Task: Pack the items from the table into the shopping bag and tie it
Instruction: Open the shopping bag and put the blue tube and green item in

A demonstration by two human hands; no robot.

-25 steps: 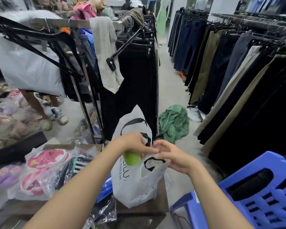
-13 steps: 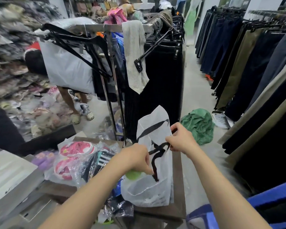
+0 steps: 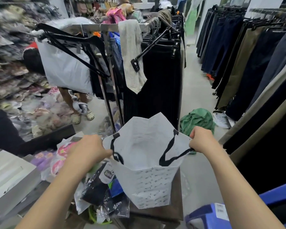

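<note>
The bag (image 3: 149,182) stands upright on the table (image 3: 175,209), mouth spread wide. The left hand (image 3: 91,149) pinches the left rim at the black handle. The right hand (image 3: 201,139) is fisted around the right rim and handle. Packaged items (image 3: 102,187) lie just left of the bag.

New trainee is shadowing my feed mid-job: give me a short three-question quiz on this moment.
1. True or false: the shopping bag is tied shut.
2. Which hand grips the bag's rim by a black handle: A left hand, B right hand, C both?
3. Where do the wrapped items lie relative to the bag?

Key:
1. False, it is held wide open.
2. C.
3. On the table, left of the bag, still outside it.
</note>
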